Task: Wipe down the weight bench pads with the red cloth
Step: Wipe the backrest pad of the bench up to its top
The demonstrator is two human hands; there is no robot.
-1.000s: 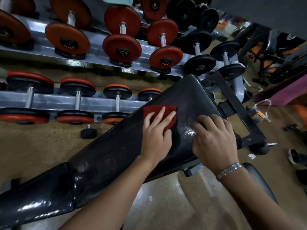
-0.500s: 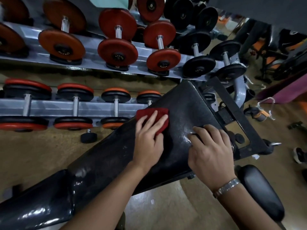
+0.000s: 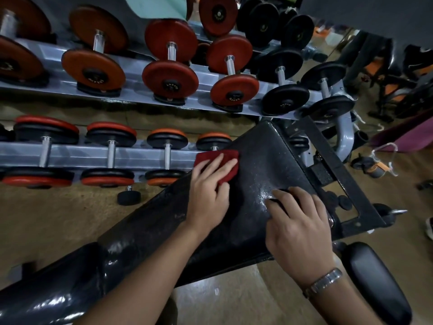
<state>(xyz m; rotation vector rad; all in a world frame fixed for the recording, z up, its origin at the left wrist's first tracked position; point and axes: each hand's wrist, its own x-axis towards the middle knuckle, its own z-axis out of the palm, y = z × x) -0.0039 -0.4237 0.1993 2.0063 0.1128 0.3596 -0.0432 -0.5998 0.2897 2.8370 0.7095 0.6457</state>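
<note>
The long black back pad (image 3: 262,160) of the weight bench runs diagonally from lower left to upper right, with wet speckles on its surface. My left hand (image 3: 208,195) lies flat on the folded red cloth (image 3: 228,171), pressing it against the pad's left edge. My right hand (image 3: 297,233), with a metal watch at the wrist, rests fingers spread on the pad's right side, holding nothing. A second glossy black pad (image 3: 54,296) continues toward the lower left.
A two-tier grey rack (image 3: 131,92) with several red and black dumbbells stands just beyond the bench. The bench's black metal frame (image 3: 346,184) sticks out on the right. A rounded black pad (image 3: 375,282) sits at lower right. Shoes and other equipment lie at far right.
My left hand has slid the red cloth leftward to the pad's left edge. My right hand stays planted on the pad. The view has shifted a little upward along the bench.
</note>
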